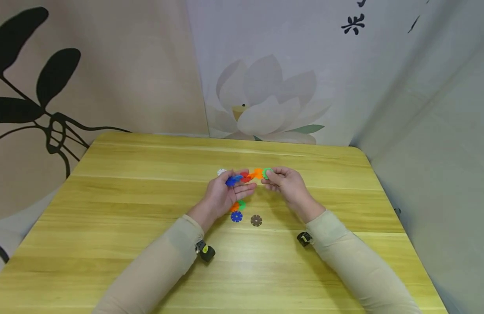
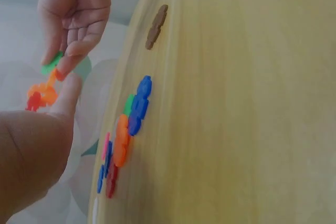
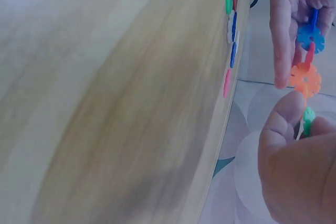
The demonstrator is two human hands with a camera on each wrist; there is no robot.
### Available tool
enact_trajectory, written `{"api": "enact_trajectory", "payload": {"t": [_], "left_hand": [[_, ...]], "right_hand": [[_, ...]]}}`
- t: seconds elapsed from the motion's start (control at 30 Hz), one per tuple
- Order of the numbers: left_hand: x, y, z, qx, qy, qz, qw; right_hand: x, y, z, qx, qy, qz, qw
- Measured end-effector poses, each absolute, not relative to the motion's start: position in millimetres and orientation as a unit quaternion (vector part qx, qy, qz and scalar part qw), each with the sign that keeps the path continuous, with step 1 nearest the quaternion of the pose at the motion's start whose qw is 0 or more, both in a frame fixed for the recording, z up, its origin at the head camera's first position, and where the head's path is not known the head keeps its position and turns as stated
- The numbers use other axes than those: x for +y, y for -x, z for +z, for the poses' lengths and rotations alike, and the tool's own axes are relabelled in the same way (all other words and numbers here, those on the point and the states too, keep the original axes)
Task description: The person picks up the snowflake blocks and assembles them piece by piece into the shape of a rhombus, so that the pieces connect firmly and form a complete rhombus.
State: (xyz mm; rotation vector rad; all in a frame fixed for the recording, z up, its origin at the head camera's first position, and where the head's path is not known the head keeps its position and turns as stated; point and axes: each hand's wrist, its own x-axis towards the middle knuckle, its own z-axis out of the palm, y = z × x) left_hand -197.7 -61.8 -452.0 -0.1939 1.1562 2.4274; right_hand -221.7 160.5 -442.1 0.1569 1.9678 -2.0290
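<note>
- Chain (image 1: 246, 176) of notched discs, up above the table (image 1: 147, 226), strung between two hands, and it looks as if the green joint is the business of the moment!
- Left hand (image 1: 225, 194), palm up, seems to pinch the blue end (image 1: 233, 180) under its thumb, lower fingers stretched out. Decent anchor, but I'd want that hold nearer the working joint; gripped this far off, the middle links could twist.
- Right hand (image 1: 291, 183) has the green disc (image 2: 51, 63) clamped between thumb and fingers, right beside the orange disc (image 3: 306, 81). Is green seated? I cannot tell from here; the fingers cover the slot.
- Sound technique, I reckon: slot facing slot, discs crosswise, then one straight, even push. Rock it sideways and the thin teeth could bend.
- Watch the red disc (image 3: 311, 53), linking blue to orange! A hard shove from the ends might spring it, so brace orange itself.
- A light tug on green would prove the fit.
- Down below, the brown disc (image 1: 256, 220) lies apart, the loose blue disc (image 1: 236, 216) just beside a loose orange disc (image 1: 235, 208); sleeves (image 1: 157, 268) should steer clear.
</note>
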Motion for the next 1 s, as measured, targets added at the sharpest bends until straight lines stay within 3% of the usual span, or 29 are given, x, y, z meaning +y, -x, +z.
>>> {"api": "enact_trajectory", "payload": {"t": [0.27,0.47,1.0], "left_hand": [[-68.3,197.0,-456.5,0.388,0.041,0.871,0.297],[-66.1,199.4,-458.8,0.470,0.032,0.815,0.338],[-65.0,205.3,-459.6,0.510,0.106,0.794,0.312]], "right_hand": [[165.5,225.8,-443.6,0.670,-0.051,-0.712,0.203],[159.0,225.1,-438.1,0.679,-0.035,-0.697,0.226],[139.5,226.9,-437.5,0.707,-0.030,-0.674,0.210]]}}
